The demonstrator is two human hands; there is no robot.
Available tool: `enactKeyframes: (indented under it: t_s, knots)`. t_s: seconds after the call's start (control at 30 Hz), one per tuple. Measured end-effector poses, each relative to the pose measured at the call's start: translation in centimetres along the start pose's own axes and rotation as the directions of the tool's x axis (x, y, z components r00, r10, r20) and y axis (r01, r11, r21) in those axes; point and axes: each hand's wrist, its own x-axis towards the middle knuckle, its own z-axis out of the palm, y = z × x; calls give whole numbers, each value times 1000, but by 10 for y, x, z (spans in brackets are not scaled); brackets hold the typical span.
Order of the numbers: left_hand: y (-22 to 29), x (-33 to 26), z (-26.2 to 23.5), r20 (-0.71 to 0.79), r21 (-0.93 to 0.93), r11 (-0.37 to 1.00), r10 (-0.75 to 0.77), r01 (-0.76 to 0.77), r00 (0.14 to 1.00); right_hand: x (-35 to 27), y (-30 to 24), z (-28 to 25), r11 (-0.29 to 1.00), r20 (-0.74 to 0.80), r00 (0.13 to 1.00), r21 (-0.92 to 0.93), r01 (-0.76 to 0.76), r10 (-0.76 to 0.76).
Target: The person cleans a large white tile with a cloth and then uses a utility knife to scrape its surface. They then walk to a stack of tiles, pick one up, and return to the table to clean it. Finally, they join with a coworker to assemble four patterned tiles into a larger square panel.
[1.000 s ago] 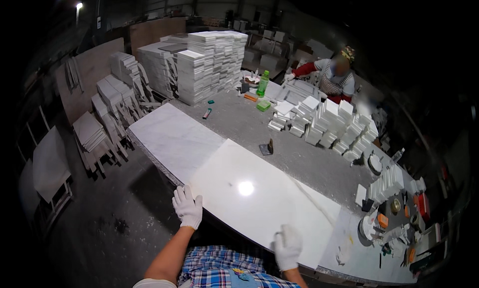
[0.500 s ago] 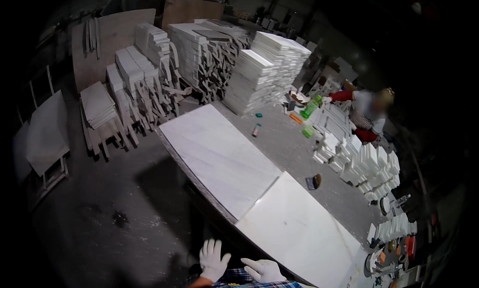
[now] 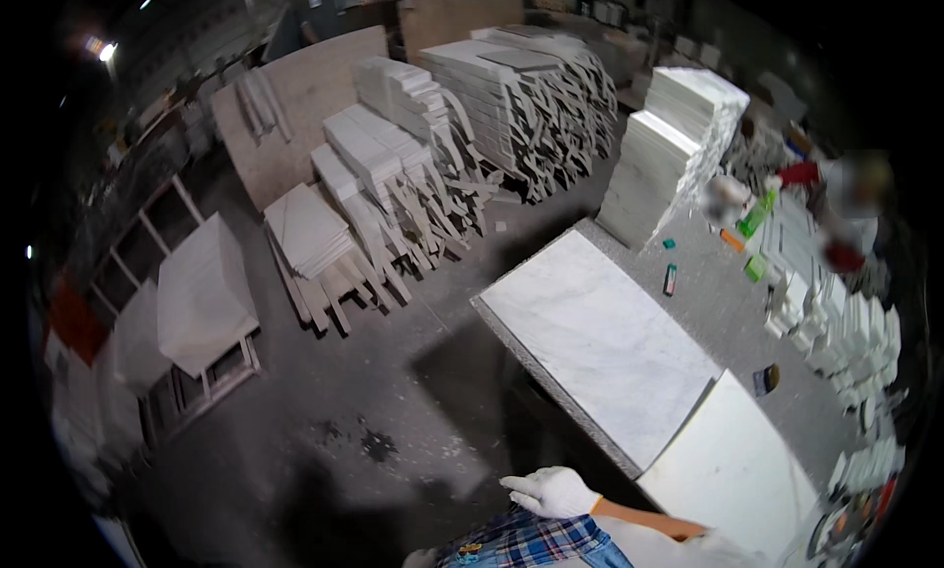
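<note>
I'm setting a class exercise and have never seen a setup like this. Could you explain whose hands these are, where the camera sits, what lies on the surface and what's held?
There is no machine here, just a person working by hand. The view comes from the left of two wide fisheye cameras on the person's head, looking down, so straight edges bend. The right hand in a white glove shows near the lower edge, with nothing visible in it; the left hand cannot be made out clearly. On the flat grey table lie a rectangular pale slab with grey veins and a plainer white slab. Farther back are a tall stack of white slabs and a green bottle.
</note>
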Motion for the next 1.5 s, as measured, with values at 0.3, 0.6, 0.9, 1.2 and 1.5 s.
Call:
enactKeyframes:
  t_s: [0.3, 0.6, 0.9, 1.2, 1.5]
  knots:
    - [97, 125, -223, -198, 57, 874, 484, -483, 852, 179, 94, 31, 995, 291, 953, 24, -98, 87]
    - [61, 218, -508, -125, -214, 976, 19, -46, 992, 422, 135, -45, 990, 121, 984, 43, -135, 129]
    - [204, 419, -788, -147, -161, 964, 187, -210, 971, 506, 250, -69, 817, 169, 801, -68, -572, 574]
    - [419, 551, -976, 16, -2, 883, 469, -469, 883, 567, 330, -122, 566, -145, 547, 204, -799, 825]
    - [656, 685, -989, 278, 4, 816, 554, -578, 785, 591, 495, -233, 194, 149, 243, 286, -939, 959]
